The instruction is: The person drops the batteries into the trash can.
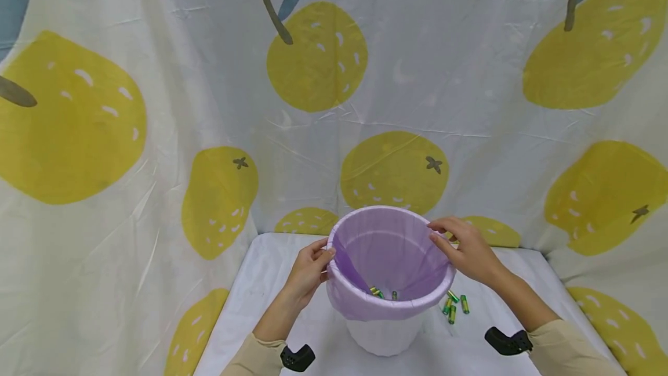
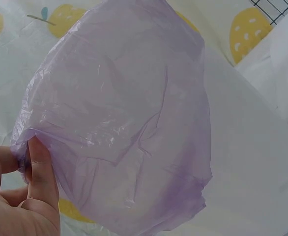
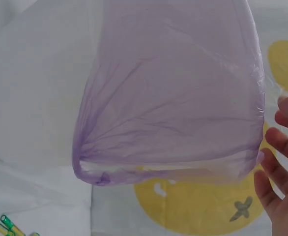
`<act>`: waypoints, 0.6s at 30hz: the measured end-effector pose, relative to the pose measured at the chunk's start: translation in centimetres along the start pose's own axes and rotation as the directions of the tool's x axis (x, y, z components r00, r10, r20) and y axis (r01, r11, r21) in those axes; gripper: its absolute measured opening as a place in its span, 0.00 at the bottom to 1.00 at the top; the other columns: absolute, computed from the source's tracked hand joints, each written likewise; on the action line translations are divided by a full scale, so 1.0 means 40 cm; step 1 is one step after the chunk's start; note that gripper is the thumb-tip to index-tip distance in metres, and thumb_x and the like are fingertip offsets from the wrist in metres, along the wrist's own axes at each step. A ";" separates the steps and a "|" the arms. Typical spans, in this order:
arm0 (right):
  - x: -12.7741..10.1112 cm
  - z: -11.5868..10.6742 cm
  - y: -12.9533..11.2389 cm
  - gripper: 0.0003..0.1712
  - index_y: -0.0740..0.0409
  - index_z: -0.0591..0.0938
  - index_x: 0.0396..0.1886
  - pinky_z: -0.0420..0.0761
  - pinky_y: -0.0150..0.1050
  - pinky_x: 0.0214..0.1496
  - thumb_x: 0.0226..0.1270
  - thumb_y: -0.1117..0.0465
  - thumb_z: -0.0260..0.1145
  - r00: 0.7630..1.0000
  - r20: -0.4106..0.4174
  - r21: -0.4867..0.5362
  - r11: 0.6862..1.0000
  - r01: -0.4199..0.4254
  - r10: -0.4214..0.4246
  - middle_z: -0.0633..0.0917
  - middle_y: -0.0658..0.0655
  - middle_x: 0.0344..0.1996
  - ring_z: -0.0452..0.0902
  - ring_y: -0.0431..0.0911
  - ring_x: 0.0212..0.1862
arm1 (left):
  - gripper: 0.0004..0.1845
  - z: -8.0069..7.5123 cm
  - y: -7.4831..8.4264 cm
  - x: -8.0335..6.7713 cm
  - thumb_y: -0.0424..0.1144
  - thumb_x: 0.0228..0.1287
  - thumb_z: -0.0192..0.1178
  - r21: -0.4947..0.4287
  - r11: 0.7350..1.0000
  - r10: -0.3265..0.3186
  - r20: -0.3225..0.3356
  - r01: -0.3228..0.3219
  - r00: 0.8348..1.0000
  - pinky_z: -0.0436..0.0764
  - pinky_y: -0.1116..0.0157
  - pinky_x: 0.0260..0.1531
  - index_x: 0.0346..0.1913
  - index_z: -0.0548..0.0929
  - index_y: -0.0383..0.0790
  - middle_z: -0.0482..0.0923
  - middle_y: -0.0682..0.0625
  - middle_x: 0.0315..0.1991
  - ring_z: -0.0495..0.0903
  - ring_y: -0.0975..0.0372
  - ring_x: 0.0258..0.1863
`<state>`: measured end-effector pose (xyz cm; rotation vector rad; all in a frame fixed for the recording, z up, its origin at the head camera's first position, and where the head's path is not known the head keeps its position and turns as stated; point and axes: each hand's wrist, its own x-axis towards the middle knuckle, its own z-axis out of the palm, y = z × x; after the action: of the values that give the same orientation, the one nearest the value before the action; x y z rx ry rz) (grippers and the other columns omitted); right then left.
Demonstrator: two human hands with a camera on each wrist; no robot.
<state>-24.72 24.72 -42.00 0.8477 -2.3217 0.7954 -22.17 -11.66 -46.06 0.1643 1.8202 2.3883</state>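
Observation:
A translucent purple garbage bag (image 1: pixel 365 305) lines a white bin (image 1: pixel 383 335), folded over its rim. At the left of the rim my left hand (image 1: pixel 308 268) pinches the bag's edge; in the left wrist view the film (image 2: pixel 129 108) bunches between thumb and fingers. My right hand (image 1: pixel 469 251) is at the right of the rim, fingers spread and loosely bent. A fingertip touches the bag's edge (image 3: pixel 257 132) in the right wrist view, with no film visibly pinched. Inside the bin lie a few green-and-gold batteries (image 1: pixel 376 292).
Several more green-and-gold batteries (image 1: pixel 452 309) lie on the white table (image 1: pixel 292 318), just right of the bin. A curtain (image 1: pixel 449 33) printed with yellow fruit hangs behind and at both sides. Dark wire grid (image 2: pixel 276 7) shows at the left wrist view's corner.

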 end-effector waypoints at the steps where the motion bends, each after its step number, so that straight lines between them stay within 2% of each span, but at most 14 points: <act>1: -0.001 -0.002 0.000 0.13 0.61 0.87 0.49 0.84 0.42 0.35 0.65 0.69 0.73 1.000 0.000 -0.003 1.000 -0.002 0.002 0.86 0.52 0.43 0.80 0.44 0.43 | 0.28 0.000 0.001 0.000 0.33 0.77 0.59 0.001 1.000 0.000 0.001 0.000 1.000 0.84 0.66 0.37 0.73 0.67 0.25 0.79 0.43 0.41 0.83 0.57 0.40; 8: -0.009 -0.016 0.000 0.12 0.62 0.87 0.49 0.84 0.46 0.35 0.67 0.69 0.72 1.000 0.004 -0.015 1.000 -0.008 0.008 0.86 0.50 0.42 0.80 0.44 0.42 | 0.27 0.003 0.000 0.001 0.33 0.77 0.59 0.004 1.000 0.002 0.003 -0.002 1.000 0.84 0.66 0.36 0.73 0.68 0.26 0.79 0.43 0.41 0.83 0.58 0.40; 18: -0.033 -0.035 0.023 0.14 0.60 0.87 0.50 0.84 0.41 0.36 0.65 0.69 0.73 1.000 0.005 -0.029 0.999 -0.028 0.028 0.86 0.52 0.44 0.79 0.44 0.43 | 0.27 0.003 -0.004 0.003 0.32 0.77 0.59 0.005 1.000 0.005 -0.008 -0.005 1.000 0.84 0.67 0.35 0.72 0.68 0.25 0.79 0.45 0.39 0.82 0.60 0.37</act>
<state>-24.08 26.75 -42.22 0.8074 -2.3485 0.7697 -22.25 -11.48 -46.16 0.1596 1.8321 2.3911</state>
